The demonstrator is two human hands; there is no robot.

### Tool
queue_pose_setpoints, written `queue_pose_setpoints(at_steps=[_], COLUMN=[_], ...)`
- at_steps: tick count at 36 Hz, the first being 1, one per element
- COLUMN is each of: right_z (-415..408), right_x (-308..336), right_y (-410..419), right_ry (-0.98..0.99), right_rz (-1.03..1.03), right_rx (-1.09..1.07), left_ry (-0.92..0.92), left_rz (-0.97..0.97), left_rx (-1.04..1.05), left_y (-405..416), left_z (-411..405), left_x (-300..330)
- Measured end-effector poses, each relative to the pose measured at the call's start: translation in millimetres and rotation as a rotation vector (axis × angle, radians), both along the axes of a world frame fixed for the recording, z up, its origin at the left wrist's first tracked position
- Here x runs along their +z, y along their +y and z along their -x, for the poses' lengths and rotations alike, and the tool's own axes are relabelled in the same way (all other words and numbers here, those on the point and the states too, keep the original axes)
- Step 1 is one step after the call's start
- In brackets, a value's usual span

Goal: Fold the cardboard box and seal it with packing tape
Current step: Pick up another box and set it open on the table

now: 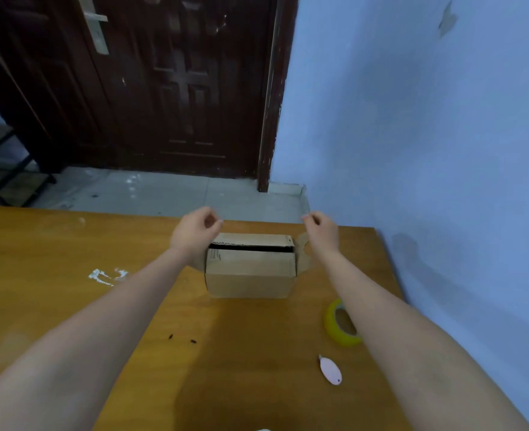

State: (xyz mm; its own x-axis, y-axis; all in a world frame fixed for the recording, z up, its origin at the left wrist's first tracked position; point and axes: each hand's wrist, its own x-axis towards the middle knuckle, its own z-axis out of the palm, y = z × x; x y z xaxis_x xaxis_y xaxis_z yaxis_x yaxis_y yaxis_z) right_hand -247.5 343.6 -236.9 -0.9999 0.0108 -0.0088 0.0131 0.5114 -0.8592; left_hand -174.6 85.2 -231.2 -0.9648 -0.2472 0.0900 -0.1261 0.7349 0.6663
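Far on bench (70,244), cardboard box (250,269) sits between both hands, top flaps not closed, dark gap showing. Left hand (194,231) and right hand (322,230) above box, fingers pinched; clear tape strip between them? Cannot tell. Risks: tape landing crooked, flaps springing open. Tape roll (341,325) near right forearm, could get knocked.

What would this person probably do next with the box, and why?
Probably lower both hands so whatever they hold lands across the box top. The left hand and right hand hover above its two ends with fingers pinched, as if stretching clear tape, though no strip is visible. A dark gap still shows between the top flaps, and the tape roll lies aside on the table.
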Motion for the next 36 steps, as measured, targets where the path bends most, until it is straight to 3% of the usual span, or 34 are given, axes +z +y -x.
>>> queue_pose_setpoints(at_steps=[5,11,20,28,32,36], right_z=[-18,-35,-36,-26,-11,0], right_x=[0,-17,-39,-41,-33,-30], right_y=[-34,-40,-33,-40,-47,-55], right_ry=[-0.004,-0.036,-0.044,0.097,0.100,0.048], right_rz=[-0.460,-0.631,-0.698,-0.706,-0.745,-0.718], right_rx=[0.436,0.533,0.607,0.567,0.585,0.622], left_ry=[-0.203,-0.291,-0.341,-0.154,-0.051,-0.070], left_rz=[0.419,0.687,0.552,0.530,0.617,0.602], left_rx=[-0.337,-0.417,-0.418,-0.297,-0.366,-0.399], left_y=[38,54,55,58,58,56], left_z=[-1,-8,-12,-14,-17,-25], left_x=[-10,-31,-48,-54,-52,-51])
